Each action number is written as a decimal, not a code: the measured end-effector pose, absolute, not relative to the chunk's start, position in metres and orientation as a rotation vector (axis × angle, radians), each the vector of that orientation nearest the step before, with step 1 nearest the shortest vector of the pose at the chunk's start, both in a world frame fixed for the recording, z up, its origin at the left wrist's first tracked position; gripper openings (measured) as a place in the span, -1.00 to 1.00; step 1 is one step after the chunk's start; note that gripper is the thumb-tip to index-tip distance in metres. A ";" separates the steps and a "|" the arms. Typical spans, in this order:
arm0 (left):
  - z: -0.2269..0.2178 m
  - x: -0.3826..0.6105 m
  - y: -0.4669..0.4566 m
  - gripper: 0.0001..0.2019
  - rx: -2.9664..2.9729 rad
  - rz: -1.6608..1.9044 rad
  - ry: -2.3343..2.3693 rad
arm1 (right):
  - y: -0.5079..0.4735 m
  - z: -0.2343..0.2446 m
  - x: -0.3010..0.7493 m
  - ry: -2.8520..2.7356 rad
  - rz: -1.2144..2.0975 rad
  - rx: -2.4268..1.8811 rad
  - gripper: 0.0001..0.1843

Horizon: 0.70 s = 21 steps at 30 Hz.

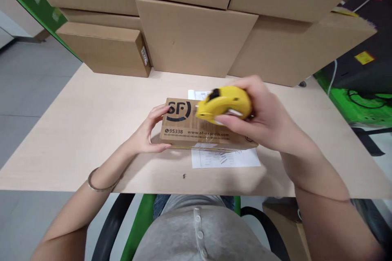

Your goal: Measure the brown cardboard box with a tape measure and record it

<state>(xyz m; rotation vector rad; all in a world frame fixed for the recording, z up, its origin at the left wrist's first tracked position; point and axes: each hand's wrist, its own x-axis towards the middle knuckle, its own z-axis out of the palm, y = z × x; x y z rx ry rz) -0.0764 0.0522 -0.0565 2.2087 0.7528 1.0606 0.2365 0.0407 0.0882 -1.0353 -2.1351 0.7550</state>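
A small brown cardboard box (177, 130) with black SF lettering sits on the table in front of me. My left hand (147, 132) grips its left end, fingers at the far side and thumb near the front edge. Over the box's right half, my right hand (260, 118) is closed round a yellow tape measure (228, 104) with a black button on top. The tape measure hides part of the box top, and I cannot tell whether it touches the box. Beneath the box lies a printed white paper sheet (226, 159), partly covered.
Large cardboard boxes (196, 36) stand stacked along the back of the table (61, 142). A smaller closed carton (104, 51) stands at the back left. Another white paper (193, 94) shows behind the SF box. The table's front edge is close to my body.
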 end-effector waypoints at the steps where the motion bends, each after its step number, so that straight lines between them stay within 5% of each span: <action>1: -0.059 -0.076 0.053 0.08 2.180 1.073 0.754 | 0.048 0.091 0.221 -2.224 0.715 -1.001 -0.58; 6: -0.074 -0.077 0.058 0.36 2.055 1.186 0.666 | 0.070 0.089 0.175 -2.530 0.727 -0.861 -0.63; 13: -0.076 -0.084 0.065 0.03 2.218 1.205 0.584 | 0.064 0.090 0.199 -2.580 0.632 -0.948 -0.65; 21: -0.072 -0.083 0.064 -0.08 2.202 1.194 0.569 | 0.039 0.098 0.325 -2.398 0.461 -1.432 -0.57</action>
